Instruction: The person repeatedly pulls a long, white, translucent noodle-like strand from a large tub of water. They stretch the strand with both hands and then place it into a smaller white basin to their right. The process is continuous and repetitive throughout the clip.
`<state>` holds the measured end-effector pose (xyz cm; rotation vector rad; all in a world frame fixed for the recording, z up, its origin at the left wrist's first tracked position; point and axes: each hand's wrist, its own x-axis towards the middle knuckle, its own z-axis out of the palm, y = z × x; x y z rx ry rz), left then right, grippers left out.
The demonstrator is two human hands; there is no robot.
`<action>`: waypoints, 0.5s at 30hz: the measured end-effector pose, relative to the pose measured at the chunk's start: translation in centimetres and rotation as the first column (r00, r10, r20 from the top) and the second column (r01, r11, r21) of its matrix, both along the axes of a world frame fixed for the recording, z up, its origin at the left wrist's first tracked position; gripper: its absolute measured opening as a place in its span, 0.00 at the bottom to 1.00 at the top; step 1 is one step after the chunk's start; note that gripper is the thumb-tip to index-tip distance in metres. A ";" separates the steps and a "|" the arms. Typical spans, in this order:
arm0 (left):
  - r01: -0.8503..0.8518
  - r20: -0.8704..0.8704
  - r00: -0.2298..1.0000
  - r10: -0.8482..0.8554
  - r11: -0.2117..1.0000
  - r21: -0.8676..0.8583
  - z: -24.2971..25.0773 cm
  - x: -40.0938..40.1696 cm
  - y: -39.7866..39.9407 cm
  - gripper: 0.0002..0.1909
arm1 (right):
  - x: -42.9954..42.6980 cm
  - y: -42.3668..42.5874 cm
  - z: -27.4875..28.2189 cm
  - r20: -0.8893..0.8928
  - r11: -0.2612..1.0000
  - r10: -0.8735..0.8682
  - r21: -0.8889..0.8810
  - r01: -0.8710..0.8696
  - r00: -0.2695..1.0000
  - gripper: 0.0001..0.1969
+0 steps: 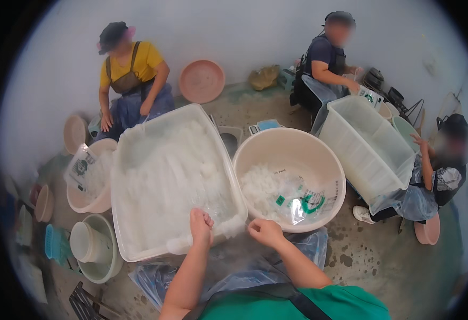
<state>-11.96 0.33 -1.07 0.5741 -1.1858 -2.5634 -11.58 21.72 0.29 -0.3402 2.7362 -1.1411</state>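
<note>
Before me is a large white plastic tub (120, 224) holding a white, soft-looking mass (170, 176) in whitish, cloudy liquid. Some of the white material lies draped over its near rim. My left hand (201, 226) is curled into a fist above that rim, with nothing visible in it. Beside the tub's near right corner, my right hand (267, 233) has thumb and fingers close together; whether a fine strand is between them is too small to tell. A round cream basin (314, 152) just beyond my right hand holds white clumps (262, 186) and a clear printed plastic bag (302, 202).
Co-workers sit at the far left (136, 76), far right (326, 60) and right (446, 168). A translucent bin (370, 148) stands between the right pair. A pink basin (108, 200) with a printed bag touches the tub's left side. A scale (265, 125) sits behind the cream basin.
</note>
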 end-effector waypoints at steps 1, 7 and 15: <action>0.005 -0.044 0.999 -0.004 1.000 0.012 -0.2 0.1 -0.1 0.11 | 0.0 0.1 0.0 0.015 1.000 0.009 -0.014 -0.009 1.000 0.08; -0.004 -0.103 0.995 -0.009 0.992 -0.124 0.1 0.6 0.4 0.13 | -0.1 0.6 -0.2 0.170 0.990 0.005 -0.140 0.019 0.985 0.11; -0.001 -0.078 0.997 -0.027 0.942 -0.335 0.0 0.9 0.8 0.14 | -0.4 1.1 -0.3 0.359 0.899 0.050 -0.422 0.114 0.932 0.08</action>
